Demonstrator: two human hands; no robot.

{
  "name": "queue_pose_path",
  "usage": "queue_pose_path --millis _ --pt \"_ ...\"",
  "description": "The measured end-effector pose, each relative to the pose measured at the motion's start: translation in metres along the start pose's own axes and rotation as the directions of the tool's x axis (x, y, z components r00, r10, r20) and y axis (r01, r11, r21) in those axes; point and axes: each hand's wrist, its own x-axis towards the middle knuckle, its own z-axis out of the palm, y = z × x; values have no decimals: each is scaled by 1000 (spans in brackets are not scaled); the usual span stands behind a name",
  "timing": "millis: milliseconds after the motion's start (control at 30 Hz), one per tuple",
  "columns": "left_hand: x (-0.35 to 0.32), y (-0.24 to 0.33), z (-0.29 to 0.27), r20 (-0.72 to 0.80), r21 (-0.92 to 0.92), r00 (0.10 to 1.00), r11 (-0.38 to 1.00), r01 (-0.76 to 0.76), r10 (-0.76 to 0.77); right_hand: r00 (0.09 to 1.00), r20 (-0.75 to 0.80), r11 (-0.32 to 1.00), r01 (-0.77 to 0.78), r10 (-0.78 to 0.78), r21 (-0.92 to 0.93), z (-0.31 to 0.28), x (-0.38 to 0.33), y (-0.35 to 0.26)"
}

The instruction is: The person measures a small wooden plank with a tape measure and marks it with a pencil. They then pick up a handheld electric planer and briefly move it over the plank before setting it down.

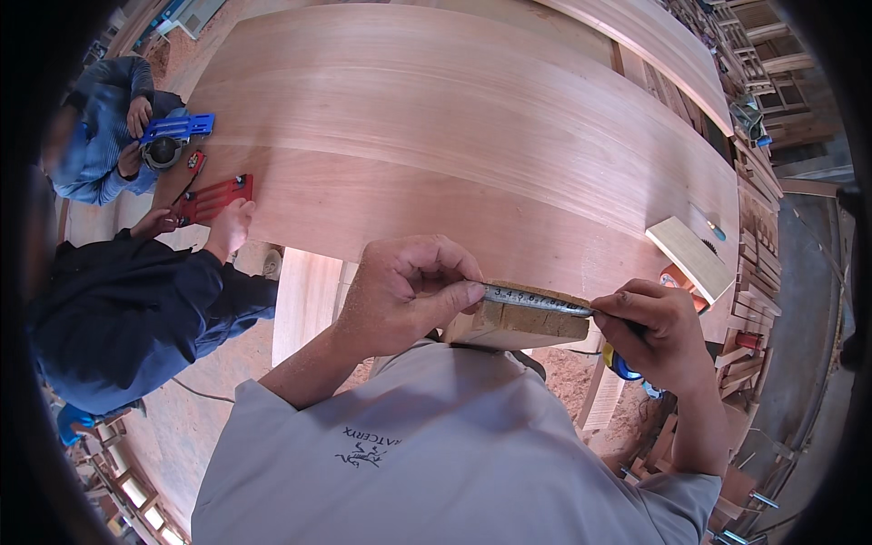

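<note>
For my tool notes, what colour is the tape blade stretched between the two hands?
The tape blade is pale grey with dark markings; the head view shows it.

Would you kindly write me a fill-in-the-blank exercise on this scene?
1. Of the left hand and right hand holding the tape, the ____ one is nearer the teal-handled tool.
2. The nearer co-worker holds a jig coloured ____.
3. The farther co-worker holds a plate coloured ____.

Missing words: right; red; blue.

Tape case (623, 367) partly hidden
</note>
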Motion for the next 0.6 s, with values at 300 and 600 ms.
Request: queue_pose_path --millis 300,600 --pt "0 1 -2 -2 -21 1000 1000 18 -18 1000 12 1000 -11 11 4 0 2 -1" --pt "0 3 -3 6 -4 1000 1000 26 -25 1000 4 1000 -9 9 -1 0 2 -3"
